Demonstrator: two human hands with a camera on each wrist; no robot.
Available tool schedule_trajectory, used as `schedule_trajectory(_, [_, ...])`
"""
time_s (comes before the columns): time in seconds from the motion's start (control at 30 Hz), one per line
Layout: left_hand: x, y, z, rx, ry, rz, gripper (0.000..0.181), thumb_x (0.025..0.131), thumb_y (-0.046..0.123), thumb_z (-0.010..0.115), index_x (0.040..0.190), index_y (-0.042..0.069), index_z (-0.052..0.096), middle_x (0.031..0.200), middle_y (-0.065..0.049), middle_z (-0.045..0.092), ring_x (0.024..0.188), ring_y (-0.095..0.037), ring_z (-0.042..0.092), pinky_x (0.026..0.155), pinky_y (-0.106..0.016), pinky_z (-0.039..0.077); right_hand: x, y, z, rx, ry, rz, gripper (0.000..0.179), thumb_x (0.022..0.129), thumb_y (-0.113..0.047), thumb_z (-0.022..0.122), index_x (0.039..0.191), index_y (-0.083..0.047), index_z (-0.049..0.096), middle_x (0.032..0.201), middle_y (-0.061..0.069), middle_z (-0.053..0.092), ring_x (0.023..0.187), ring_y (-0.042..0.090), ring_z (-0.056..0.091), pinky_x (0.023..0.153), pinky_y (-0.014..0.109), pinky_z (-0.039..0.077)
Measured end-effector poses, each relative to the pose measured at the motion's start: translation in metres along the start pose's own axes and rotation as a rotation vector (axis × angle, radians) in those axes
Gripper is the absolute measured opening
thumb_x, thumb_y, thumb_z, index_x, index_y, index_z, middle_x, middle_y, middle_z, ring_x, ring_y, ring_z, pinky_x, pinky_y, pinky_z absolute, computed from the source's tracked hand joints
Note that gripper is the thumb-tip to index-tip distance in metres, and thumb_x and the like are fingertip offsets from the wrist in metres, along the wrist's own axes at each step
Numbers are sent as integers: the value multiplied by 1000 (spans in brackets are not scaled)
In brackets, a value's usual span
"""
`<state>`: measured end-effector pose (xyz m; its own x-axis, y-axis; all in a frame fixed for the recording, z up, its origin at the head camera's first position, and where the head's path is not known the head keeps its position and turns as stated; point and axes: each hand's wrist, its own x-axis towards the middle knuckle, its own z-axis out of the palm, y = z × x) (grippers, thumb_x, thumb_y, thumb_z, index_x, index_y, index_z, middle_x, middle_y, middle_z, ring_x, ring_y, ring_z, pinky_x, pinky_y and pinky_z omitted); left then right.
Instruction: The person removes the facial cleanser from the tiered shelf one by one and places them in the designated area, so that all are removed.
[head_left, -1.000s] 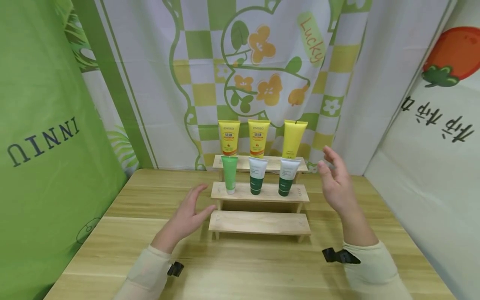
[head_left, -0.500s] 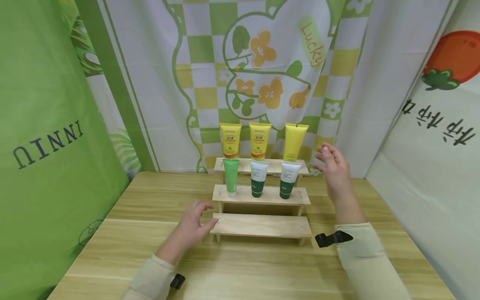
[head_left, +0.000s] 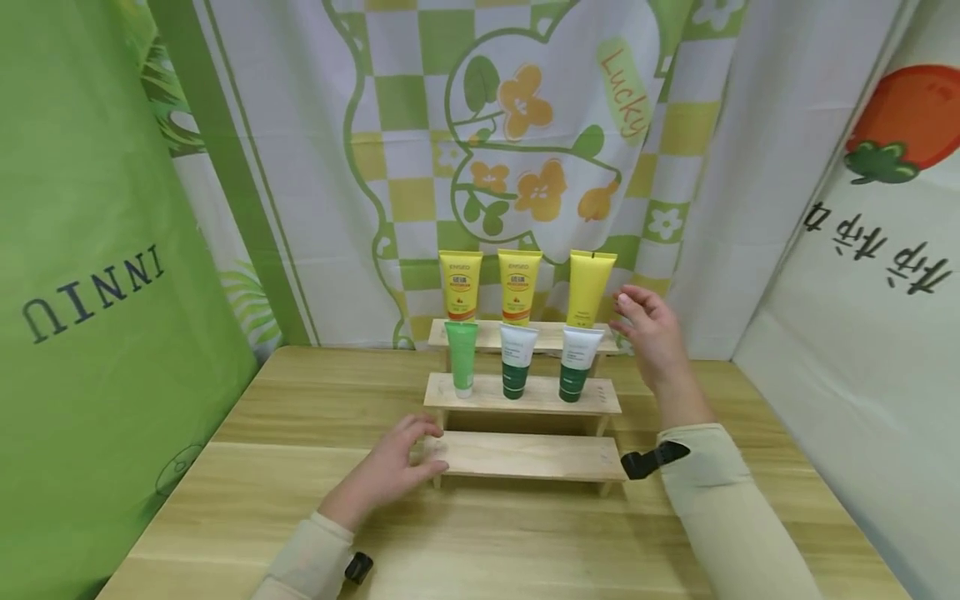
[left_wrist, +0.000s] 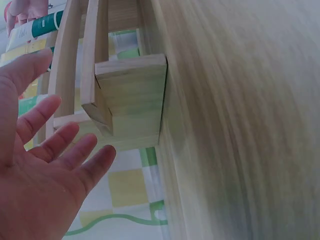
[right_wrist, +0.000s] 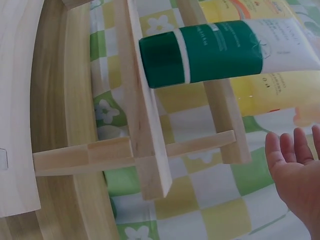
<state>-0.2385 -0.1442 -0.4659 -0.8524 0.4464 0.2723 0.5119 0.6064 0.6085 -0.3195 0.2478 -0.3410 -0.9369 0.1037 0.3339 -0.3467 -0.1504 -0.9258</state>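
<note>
A three-step wooden rack stands on the table. Three yellow tubes line its top step; the rightmost yellow tube shows a plainer side than the other two. On the middle step are a green tube and two white-and-dark-green tubes, the right white-and-green tube large in the right wrist view. My right hand is just right of the rightmost yellow tube, fingers loosely bent and holding nothing. At the left end of the lowest step, my left hand has thumb and fingers spread, its palm empty in the left wrist view.
Wooden table surrounds the rack. Behind it hangs a patterned curtain. A green cloth borders the left side and a white cloth the right.
My right hand has moved left, toward the rightmost yellow tube. My left hand has come down and right to the lowest step's end. The tubes keep their places on the rack.
</note>
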Motion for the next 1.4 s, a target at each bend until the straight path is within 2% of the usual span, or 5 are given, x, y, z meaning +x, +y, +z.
schedule_trajectory(0.23, [-1,-10,1,-18,-45,-5,57,82,51,75,125,15,61,141,-8,49,126,-35,49,102,-56,39,8,12,5,-80,5,29,40,96,-19,66,127,2,52,120,5,55,112,20,52,100,43,43])
schedule_trajectory(0.53, [3,-19,3,-37,-89,-22,56,78,42,82,122,14,62,140,-13,49,126,-40,47,102,-58,38,14,17,6,-145,-41,86,44,92,-23,72,128,-4,53,117,4,55,107,18,53,95,36,45])
schedule_trajectory(0.97, [8,-21,4,-58,-135,-55,53,80,51,78,120,19,61,132,-2,52,122,-33,50,99,-52,42,18,20,8,-210,-45,126,55,91,-27,73,134,-1,50,120,7,54,109,20,52,92,32,45])
schedule_trajectory(1.17, [9,-19,3,-40,-154,-64,57,79,53,77,121,15,63,133,-4,52,124,-33,49,102,-52,41,18,17,10,-269,-35,139,56,91,-28,73,134,0,50,116,5,56,105,18,53,85,27,47])
schedule_trajectory(1.4, [11,-20,3,-2,-176,-83,61,79,54,76,123,13,64,132,-2,51,124,-30,49,101,-50,42,20,17,11,-283,-36,138,57,93,-27,71,138,1,48,118,8,55,105,19,53,86,28,48])
